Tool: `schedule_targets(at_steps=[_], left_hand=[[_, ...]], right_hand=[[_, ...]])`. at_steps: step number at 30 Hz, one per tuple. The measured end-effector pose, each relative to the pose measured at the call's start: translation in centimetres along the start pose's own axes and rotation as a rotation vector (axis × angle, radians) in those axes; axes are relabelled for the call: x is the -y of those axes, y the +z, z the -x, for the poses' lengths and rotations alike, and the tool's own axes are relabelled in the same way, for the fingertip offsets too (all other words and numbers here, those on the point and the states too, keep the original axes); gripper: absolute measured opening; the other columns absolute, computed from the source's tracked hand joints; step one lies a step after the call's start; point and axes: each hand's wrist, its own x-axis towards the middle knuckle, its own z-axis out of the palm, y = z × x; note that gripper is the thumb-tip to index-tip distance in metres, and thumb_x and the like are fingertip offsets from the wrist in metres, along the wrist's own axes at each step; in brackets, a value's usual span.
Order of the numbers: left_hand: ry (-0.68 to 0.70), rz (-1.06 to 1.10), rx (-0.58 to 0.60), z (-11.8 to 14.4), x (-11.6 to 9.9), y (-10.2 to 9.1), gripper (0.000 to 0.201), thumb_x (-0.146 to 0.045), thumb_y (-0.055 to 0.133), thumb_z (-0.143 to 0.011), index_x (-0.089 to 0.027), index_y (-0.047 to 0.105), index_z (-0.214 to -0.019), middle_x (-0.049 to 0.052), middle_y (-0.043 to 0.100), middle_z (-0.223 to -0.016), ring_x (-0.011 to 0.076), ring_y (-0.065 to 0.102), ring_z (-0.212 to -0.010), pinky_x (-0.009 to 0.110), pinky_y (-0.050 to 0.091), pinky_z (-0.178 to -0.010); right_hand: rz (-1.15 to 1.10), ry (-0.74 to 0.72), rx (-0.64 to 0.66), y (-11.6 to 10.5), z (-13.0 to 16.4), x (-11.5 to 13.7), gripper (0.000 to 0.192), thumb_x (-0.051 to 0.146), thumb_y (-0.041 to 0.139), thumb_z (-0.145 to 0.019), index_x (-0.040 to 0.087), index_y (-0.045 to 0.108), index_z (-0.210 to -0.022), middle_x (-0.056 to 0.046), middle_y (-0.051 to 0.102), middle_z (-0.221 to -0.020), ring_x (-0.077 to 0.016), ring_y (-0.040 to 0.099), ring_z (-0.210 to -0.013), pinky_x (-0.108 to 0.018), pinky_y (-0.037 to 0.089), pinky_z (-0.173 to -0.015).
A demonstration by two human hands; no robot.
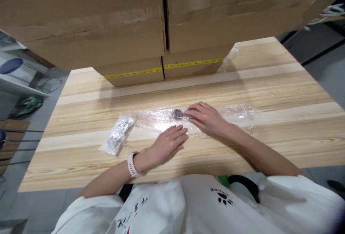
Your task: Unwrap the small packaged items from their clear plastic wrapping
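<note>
A strip of clear bubble wrap [237, 113] lies across the wooden table in front of me. On it rests a small dark block [177, 114], too small to name more exactly. My right hand [206, 119] is over the wrap just right of the block, fingers apart and slightly bent, fingertips close to its edge; contact is unclear. Flat at the near edge of the wrap lies my left hand [171, 142], its fingers stretched out and holding nothing. Left of the strip sits a packet wrapped in bubble wrap [118, 134], its contents blurred by the plastic.
Large cardboard boxes [97, 29] loom over the back of the wooden table [283, 126]. Beneath them stand lower boxes with yellow tape [192, 63]. A crumpled piece of plastic [229, 58] is at their right side. A blue stool [11, 66] stands off to the left.
</note>
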Motion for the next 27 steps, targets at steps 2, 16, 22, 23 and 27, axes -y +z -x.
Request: schedule_targets(at_steps=[2, 16, 22, 23, 27], left_hand=[[-0.014, 0.019, -0.055, -0.1, 0.1, 0.2, 0.024, -0.020, 0.050, -0.106, -0.015, 0.065, -0.124, 0.010, 0.068, -0.140, 0.0269, 0.059, -0.138, 0.047, 0.050, -0.117], [-0.050, 0.201, 0.095, -0.1, -2.5, -1.5, 0.022, -0.005, 0.045, -0.100, -0.014, 0.065, -0.098, 0.007, 0.070, -0.096, 0.0183, 0.061, -0.087, 0.031, 0.052, -0.078], [-0.114, 0.381, 0.271, 0.0, -3.2, -2.0, 0.018, -0.017, 0.049, -0.104, -0.017, 0.067, -0.099, 0.005, 0.069, -0.099, 0.0172, 0.065, -0.089, 0.028, 0.052, -0.077], [-0.127, 0.384, 0.283, 0.0, -3.2, -2.0, 0.019, -0.020, 0.049, -0.105, -0.018, 0.067, -0.100, 0.005, 0.069, -0.099, 0.0174, 0.065, -0.089, 0.029, 0.052, -0.077], [-0.126, 0.357, 0.296, -0.3, -3.1, -1.5, 0.023, -0.023, 0.046, -0.107, -0.018, 0.067, -0.100, 0.005, 0.070, -0.097, 0.0178, 0.065, -0.086, 0.029, 0.051, -0.075]], right_hand=[[-0.029, 0.009, 0.030, -0.3, -1.0, -0.7, 0.030, 0.031, 0.051, -0.105, 0.025, 0.070, -0.128, -0.011, 0.071, -0.122, -0.0281, 0.063, -0.112, -0.046, 0.054, -0.092], [0.076, 0.172, -0.090, -3.8, -3.0, -1.2, 0.024, 0.024, 0.051, -0.104, 0.021, 0.073, -0.114, -0.012, 0.072, -0.105, -0.0274, 0.065, -0.096, -0.039, 0.049, -0.078], [-0.226, -0.037, 0.126, -2.6, 1.9, 2.6, 0.028, 0.041, 0.066, -0.099, 0.026, 0.067, -0.123, -0.008, 0.070, -0.119, -0.0260, 0.065, -0.105, -0.041, 0.053, -0.086], [-0.189, -0.029, 0.134, -2.3, 2.3, 2.7, 0.028, 0.041, 0.066, -0.098, 0.027, 0.066, -0.123, -0.009, 0.069, -0.121, -0.0275, 0.063, -0.108, -0.043, 0.053, -0.088], [-0.119, 0.000, 0.115, -1.8, 2.2, 2.2, 0.019, 0.028, 0.050, -0.105, 0.023, 0.069, -0.103, -0.008, 0.071, -0.104, -0.0254, 0.062, -0.095, -0.041, 0.050, -0.082]])
